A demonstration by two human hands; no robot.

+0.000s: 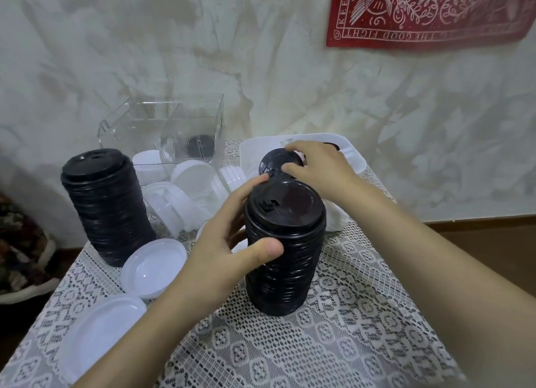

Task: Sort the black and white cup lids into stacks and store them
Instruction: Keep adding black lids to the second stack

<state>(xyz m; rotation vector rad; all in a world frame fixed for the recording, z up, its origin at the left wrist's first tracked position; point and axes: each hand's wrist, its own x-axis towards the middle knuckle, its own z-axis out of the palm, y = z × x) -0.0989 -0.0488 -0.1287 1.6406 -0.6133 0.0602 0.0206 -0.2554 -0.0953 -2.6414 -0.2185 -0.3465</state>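
Observation:
A tall stack of black lids stands at the middle of the lace-covered table. My left hand wraps around its upper part, thumb in front and fingers behind. Just behind the stack, my right hand pinches a single black lid over the white tray. A second black stack stands at the left. Loose white lids lie between and in front of the stacks, and more white lids are piled behind.
A clear plastic box lies tilted at the back against the wall, with a dark lid inside it. The table's left edge drops to a patterned cushion. A large white lid lies at the near left.

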